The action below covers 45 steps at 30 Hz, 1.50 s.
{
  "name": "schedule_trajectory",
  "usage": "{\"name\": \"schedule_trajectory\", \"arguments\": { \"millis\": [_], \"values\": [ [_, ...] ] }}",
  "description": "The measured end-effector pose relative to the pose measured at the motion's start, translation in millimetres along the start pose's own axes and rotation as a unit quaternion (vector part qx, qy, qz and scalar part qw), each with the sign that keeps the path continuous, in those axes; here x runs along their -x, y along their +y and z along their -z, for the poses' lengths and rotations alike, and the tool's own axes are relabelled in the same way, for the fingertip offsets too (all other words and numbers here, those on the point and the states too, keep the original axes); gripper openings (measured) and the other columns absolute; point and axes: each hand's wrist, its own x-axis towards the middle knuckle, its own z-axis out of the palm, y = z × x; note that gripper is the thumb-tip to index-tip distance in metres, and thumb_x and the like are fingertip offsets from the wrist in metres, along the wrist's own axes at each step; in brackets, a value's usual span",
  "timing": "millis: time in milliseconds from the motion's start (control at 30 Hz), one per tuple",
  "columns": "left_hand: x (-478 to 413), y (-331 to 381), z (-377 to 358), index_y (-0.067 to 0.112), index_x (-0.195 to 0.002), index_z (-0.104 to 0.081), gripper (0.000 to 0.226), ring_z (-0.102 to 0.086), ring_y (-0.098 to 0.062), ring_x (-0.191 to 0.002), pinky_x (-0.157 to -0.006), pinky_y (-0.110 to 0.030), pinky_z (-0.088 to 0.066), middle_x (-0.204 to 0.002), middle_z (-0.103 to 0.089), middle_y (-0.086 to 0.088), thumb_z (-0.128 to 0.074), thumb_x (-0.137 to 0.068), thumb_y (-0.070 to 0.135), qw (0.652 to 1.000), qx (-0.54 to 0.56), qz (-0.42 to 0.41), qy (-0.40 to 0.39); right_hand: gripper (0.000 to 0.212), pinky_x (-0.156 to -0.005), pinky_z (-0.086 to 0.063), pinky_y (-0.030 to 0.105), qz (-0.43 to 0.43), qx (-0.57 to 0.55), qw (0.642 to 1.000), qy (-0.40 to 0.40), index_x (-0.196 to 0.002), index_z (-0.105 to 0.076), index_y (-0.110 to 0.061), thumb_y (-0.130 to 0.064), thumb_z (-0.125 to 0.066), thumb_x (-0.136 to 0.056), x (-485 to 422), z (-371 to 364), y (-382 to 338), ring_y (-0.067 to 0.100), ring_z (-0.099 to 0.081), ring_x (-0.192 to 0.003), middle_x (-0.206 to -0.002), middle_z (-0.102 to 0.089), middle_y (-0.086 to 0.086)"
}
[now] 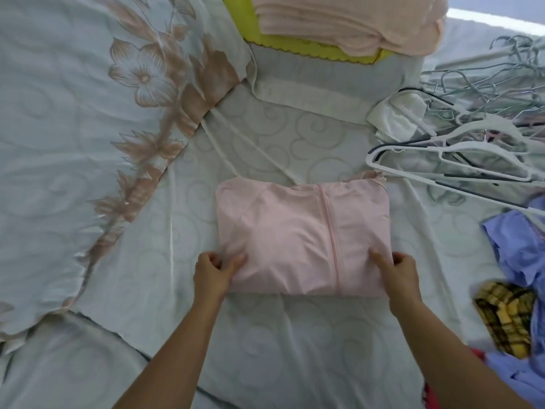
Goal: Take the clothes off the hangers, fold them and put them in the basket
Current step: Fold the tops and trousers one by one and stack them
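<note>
Pink zip jacket (300,231), folded square, middle of bed (295,335). Left hand (211,273) and right hand (398,276), each grip pinching a near corner. Lift level, keep folds tight, carry to yellow basket (244,22) at bed's far edge.

Pale sheet (295,335), woven swirl pattern, spread under and around both hands. It is creased, with two raised folds running away beyond the left hand (211,274). Floral coverlet (73,143) well to the left of the left hand: satiny, pale, with a band of pinkish-brown flowers and leaves. Its edge runs diagonally from far centre to near left and overlaps the sheet. Grey cloth with white borders (324,81) lies far beyond both hands, flat on the sheet; cannot tell what it is. Scrap of red patterned fabric (426,391) near side of the right hand (402,274), mostly hidden. Bright strip (495,19) at far right; source unclear.
</note>
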Motion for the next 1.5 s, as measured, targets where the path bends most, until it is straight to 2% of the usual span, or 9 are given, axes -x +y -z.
{"name": "schedule_trajectory", "arguments": {
  "millis": [133,233,367,533,700,867,1033,1233,1500],
  "values": [
    [-1,26,-21,0.009,-0.108,-0.043,0.062,-0.055,-0.028,-0.105,-0.089,-0.037,-0.046,-0.111,-0.052,-0.008,-0.08,-0.068,0.039,0.999,0.025,-0.021,0.021,0.042,-0.073,-0.043,0.033,-0.018,-0.066,0.996,-0.053,-0.116,-0.055,-0.002,-0.037,-0.055,-0.091,-2,4,-5,0.021,-0.052,-0.085,-0.102,-0.055,0.006],
    [-3,34,-33,0.002,-0.124,-0.044,0.079,-0.054,-0.025,-0.11,-0.094,-0.035,-0.044,-0.115,-0.051,-0.004,-0.08,-0.067,0.044,0.998,0.056,0.03,-0.006,0.051,-0.092,-0.047,0.041,-0.042,-0.064,0.989,-0.13,-0.125,-0.053,-0.005,-0.035,-0.065,-0.085,-4,7,-16,0.026,-0.057,-0.1,-0.116,-0.06,0.007],
    [-7,33,-28,0.0,-0.12,-0.057,0.05,-0.06,-0.023,-0.092,-0.078,-0.028,-0.049,-0.117,-0.062,-0.016,-0.073,-0.078,0.023,0.978,0.183,0.07,-0.072,0.047,-0.083,-0.048,0.036,-0.003,-0.01,0.988,-0.151,-0.122,-0.056,-0.007,-0.027,-0.07,-0.082,-4,7,-23,0.016,-0.06,-0.086,-0.098,-0.064,0.001],
    [-16,12,-5,-0.002,-0.132,-0.046,0.043,-0.051,-0.021,-0.105,-0.087,-0.028,-0.039,-0.131,-0.053,-0.013,-0.054,-0.091,0.011,0.955,0.251,0.113,-0.108,0.09,-0.09,-0.049,0.041,-0.117,-0.123,0.948,-0.27,-0.119,-0.057,-0.018,-0.084,-0.055,-0.058,1,7,-22,0.022,-0.059,-0.107,-0.113,-0.063,0.0],
    [-15,14,-1,0.003,-0.124,-0.052,0.034,-0.05,-0.021,-0.109,-0.092,-0.032,-0.038,-0.131,-0.053,-0.011,-0.049,-0.092,0.012,0.948,0.285,0.118,-0.085,0.071,-0.108,-0.036,0.044,-0.127,-0.098,0.971,-0.179,-0.136,-0.046,-0.013,-0.063,-0.047,-0.086,-6,-6,-29,0.026,-0.045,-0.126,-0.139,-0.047,0.005],
    [-13,21,-3,0.021,-0.131,-0.046,0.053,-0.052,-0.015,-0.108,-0.093,-0.03,-0.038,-0.114,-0.057,0.007,-0.064,-0.084,0.037,0.954,0.244,0.072,-0.156,0.05,-0.101,-0.042,0.04,-0.143,-0.118,0.964,-0.192,-0.113,-0.06,-0.012,-0.053,-0.058,-0.084,-11,-4,-28,0.025,-0.054,-0.111,-0.123,-0.058,0.006],
    [4,29,-3,0.008,-0.118,-0.057,0.05,-0.064,-0.019,-0.09,-0.07,-0.03,-0.055,-0.106,-0.067,-0.006,-0.076,-0.071,0.013,0.933,0.288,0.108,-0.186,0.039,-0.1,-0.044,0.044,-0.162,-0.18,0.945,-0.222,-0.104,-0.063,-0.013,-0.044,-0.066,-0.081,-6,-1,-20,0.025,-0.059,-0.106,-0.111,-0.065,0.006],
    [52,31,-7,0.009,-0.112,-0.061,0.106,-0.07,-0.027,-0.089,-0.064,-0.037,-0.059,-0.108,-0.07,-0.014,-0.096,-0.015,0.034,0.895,0.339,0.107,-0.269,0.031,-0.081,-0.051,0.039,-0.16,-0.251,0.932,-0.208,-0.104,-0.064,-0.01,-0.036,-0.06,-0.087,16,44,6,0.024,-0.062,-0.097,-0.103,-0.068,0.008],
    [165,52,-68,0.009,-0.111,-0.061,0.041,-0.071,-0.025,-0.082,-0.063,-0.038,-0.059,-0.099,-0.072,-0.012,-0.058,-0.072,0.022,0.893,0.331,0.075,-0.297,0.024,-0.059,-0.054,0.029,-0.128,-0.358,0.905,-0.191,-0.089,-0.065,-0.011,-0.028,-0.049,-0.093,43,168,56,0.022,-0.067,-0.069,-0.067,-0.072,0.003]
  ]
}}
